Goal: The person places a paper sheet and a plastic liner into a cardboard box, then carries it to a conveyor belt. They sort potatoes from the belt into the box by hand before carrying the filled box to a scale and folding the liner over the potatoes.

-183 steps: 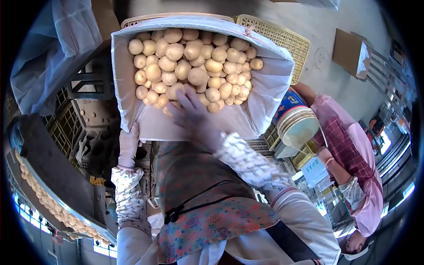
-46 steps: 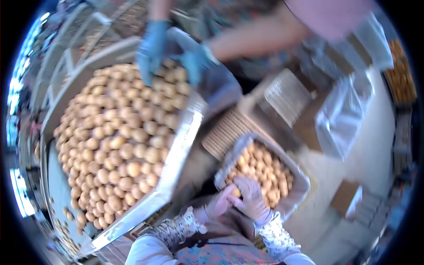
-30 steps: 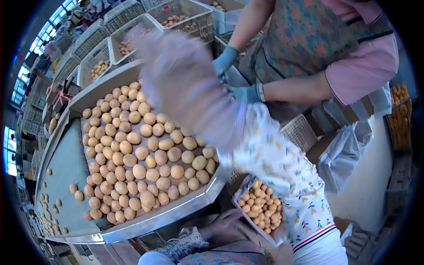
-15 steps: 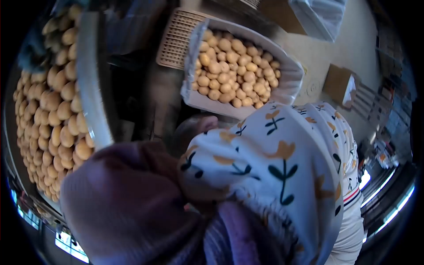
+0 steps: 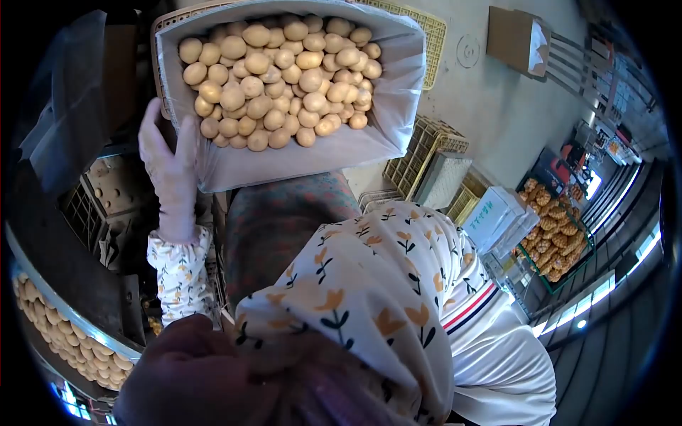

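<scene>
A crate (image 5: pixel 305 157) lined with white sheeting is at the top of the view, heaped with round tan potatoes (image 5: pixel 277 85). My left hand (image 5: pixel 170 160), pale and apparently gloved, reaches up to the crate's near left corner. Its thumb is stretched out over the liner's edge and the fingers point up along the outside, spread apart from the thumb. The cuff of a white floral sleeve (image 5: pixel 181 277) meets the wrist. My right hand is out of view. A large floral sleeve and a dark purple cloth (image 5: pixel 192 376) fill the lower middle.
A curved sorting trough with more potatoes (image 5: pixel 67 337) runs along the lower left. Yellow plastic crates (image 5: pixel 426 145) and a white box (image 5: pixel 497 220) stand right of the crate. Farther right are bagged produce (image 5: pixel 558 238) and a cardboard box (image 5: pixel 508 39).
The view has swung, so the lined crate now sits higher and farther left, and the trough has slid down left. My left hand has come into sight at the crate's corner.
</scene>
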A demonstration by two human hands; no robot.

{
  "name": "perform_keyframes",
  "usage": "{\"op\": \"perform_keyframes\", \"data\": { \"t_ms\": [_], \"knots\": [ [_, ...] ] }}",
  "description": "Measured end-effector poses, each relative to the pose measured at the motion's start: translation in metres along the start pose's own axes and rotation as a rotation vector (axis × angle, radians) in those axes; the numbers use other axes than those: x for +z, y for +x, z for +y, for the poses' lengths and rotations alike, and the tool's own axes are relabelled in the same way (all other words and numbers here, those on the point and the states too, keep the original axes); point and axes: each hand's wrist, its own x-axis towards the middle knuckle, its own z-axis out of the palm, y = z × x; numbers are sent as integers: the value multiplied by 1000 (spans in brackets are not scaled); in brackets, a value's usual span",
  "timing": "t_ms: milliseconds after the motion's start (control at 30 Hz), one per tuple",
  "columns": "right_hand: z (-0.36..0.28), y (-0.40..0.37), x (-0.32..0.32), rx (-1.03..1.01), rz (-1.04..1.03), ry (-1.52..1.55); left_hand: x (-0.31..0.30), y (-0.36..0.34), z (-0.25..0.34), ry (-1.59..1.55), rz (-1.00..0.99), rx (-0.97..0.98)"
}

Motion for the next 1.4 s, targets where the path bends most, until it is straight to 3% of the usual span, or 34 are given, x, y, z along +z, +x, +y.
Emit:
{"op": "perform_keyframes", "data": {
  "t_ms": [33,67,233,333,433,667,800,867,933,1000,1100,1133,1267,1300,1367,1400],
  "knots": [
    [2,2,3,3,-7,9,0,6,-1,369,43,212],
    [4,6,5,2,-11,15,6,18,-7,232,107,142],
    [11,38,18,-55,-41,10,27,104,-2,404,231,245],
    [9,70,23,-119,-59,-7,40,156,-1,606,-96,189],
    [3,102,28,-190,-96,-13,46,182,10,714,-397,-23],
    [-15,205,14,-269,-124,-53,56,181,-15,629,-208,139],
    [12,299,13,75,38,-22,55,182,-23,559,-191,160],
    [31,326,64,104,363,-34,54,184,-22,562,-192,157],
    [28,331,113,81,799,62,55,182,-15,554,-227,110],
    [15,308,159,-50,822,52,51,183,-7,543,-248,88],
    [12,260,183,-173,522,-49,54,183,-15,527,-237,110],
    [30,235,172,-219,289,-81,55,182,-15,528,-232,116],
    [102,162,142,-90,413,-183,55,183,-21,536,-198,150],
    [108,152,142,51,372,-280,57,184,-21,540,-196,145],
    [102,152,134,272,605,-208,54,182,-13,523,-218,111],
    [95,165,134,264,742,-184,53,183,-13,526,-215,106]
  ]
}}
